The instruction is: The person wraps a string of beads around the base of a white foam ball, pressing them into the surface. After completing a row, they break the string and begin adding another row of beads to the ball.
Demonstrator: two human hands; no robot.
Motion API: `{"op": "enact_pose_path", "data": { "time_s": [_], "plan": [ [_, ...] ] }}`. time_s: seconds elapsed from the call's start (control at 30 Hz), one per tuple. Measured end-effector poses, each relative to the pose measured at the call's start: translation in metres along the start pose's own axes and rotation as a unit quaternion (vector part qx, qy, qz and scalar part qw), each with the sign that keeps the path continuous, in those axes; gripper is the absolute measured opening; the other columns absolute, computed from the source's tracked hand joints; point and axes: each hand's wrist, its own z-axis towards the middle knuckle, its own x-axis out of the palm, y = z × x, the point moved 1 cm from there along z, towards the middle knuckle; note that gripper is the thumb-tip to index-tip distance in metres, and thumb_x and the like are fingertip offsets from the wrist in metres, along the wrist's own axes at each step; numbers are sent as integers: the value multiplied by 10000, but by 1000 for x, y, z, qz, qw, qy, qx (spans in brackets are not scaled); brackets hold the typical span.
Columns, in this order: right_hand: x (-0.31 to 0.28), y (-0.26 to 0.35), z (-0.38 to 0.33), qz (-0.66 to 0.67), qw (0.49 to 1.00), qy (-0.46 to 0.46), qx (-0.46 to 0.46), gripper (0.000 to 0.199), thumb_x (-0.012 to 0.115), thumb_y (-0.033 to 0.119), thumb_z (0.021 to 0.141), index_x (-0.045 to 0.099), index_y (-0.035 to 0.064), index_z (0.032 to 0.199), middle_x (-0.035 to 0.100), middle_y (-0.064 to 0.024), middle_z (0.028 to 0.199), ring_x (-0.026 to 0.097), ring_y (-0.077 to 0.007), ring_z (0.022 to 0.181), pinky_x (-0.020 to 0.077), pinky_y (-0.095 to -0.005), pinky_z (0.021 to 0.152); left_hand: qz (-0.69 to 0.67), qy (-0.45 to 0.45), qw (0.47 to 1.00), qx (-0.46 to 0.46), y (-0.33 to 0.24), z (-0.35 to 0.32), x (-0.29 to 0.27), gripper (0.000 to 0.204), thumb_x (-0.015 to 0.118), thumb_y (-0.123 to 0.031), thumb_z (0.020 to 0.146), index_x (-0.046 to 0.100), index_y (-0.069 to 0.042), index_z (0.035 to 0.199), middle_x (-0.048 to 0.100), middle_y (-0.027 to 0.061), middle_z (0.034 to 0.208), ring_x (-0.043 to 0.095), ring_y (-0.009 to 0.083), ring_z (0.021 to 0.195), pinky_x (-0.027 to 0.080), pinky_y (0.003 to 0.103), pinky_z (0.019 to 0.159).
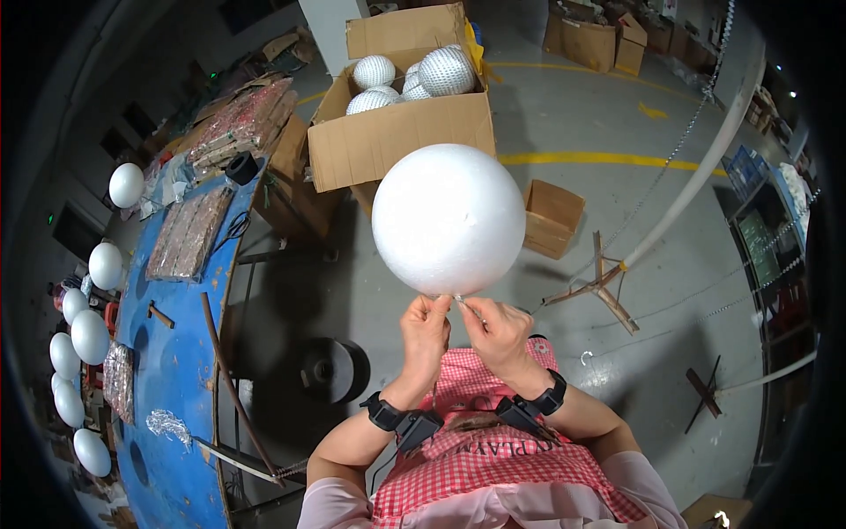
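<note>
A large white foam ball (448, 216) is in front of me, its lower end just above my fingertips. At its base, my left hand (425, 335) is closed in a pinch, with a thin strand hanging below it. My right hand (500, 335) pinches close beside it, and a bit of the strand shows at its fingers. The fingertips nearly meet under the ball. Whether the strand is wire or string is too small to tell, and its joint with the ball is partly hidden.
Beyond the ball stands a cardboard box (405, 132) of silvery-white textured balls. A blue table (176, 353) on my left bears a hammer (161, 315), wrapped bundles and a long rod (233, 379). White balls line its far side. At right stands a pole on a wooden foot (602, 286).
</note>
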Motion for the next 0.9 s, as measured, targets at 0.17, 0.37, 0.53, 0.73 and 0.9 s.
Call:
{"op": "enact_pose_path", "data": {
  "time_s": [0.17, 0.37, 0.53, 0.73, 0.9],
  "plan": [
    [5, -1, -8, 177, 940, 61, 285, 76, 672, 88, 792, 659, 25, 832, 538, -18, 511, 452, -44, 427, 335, -230, 407, -9, -25, 1000, -8, -2, -2, 5, 285, 624, -250, 885, 445, -105, 718, 390, -65, 489, 314, 22, 368, 218, 197, 320],
    [9, 5, 5, 337, 862, 11, 378, 110, 671, 86, 821, 644, -7, 769, 490, 61, 538, 379, 6, 494, 255, -187, 418, 10, -27, 999, 32, 0, 2, 6, 236, 558, -230, 924, 481, -100, 744, 375, -56, 454, 292, 33, 336, 203, 205, 306],
    [9, -17, 6, 335, 841, 95, 415, 170, 666, 130, 833, 615, 6, 729, 522, 42, 563, 418, -1, 503, 298, -177, 432, -30, -7, 999, 12, -13, 6, 6, 265, 597, -235, 902, 459, -102, 719, 383, -60, 480, 285, 24, 354, 182, 206, 320],
    [5, -51, -2, 310, 863, 142, 372, 174, 656, 163, 840, 613, 10, 769, 556, 17, 580, 460, -19, 508, 335, -185, 440, -30, 18, 994, -102, -22, 13, -3, 352, 483, -418, 932, 480, -102, 775, 371, -39, 466, 253, 48, 333, 168, 206, 320],
    [1, -61, -8, 287, 827, 218, 431, 152, 628, 134, 850, 614, -5, 789, 578, 7, 591, 483, -33, 528, 353, -198, 457, -58, 46, 987, -144, -15, 15, -8, 351, 494, -429, 922, 480, -113, 770, 359, -42, 471, 253, 51, 334, 166, 205, 320]
  ]
}}
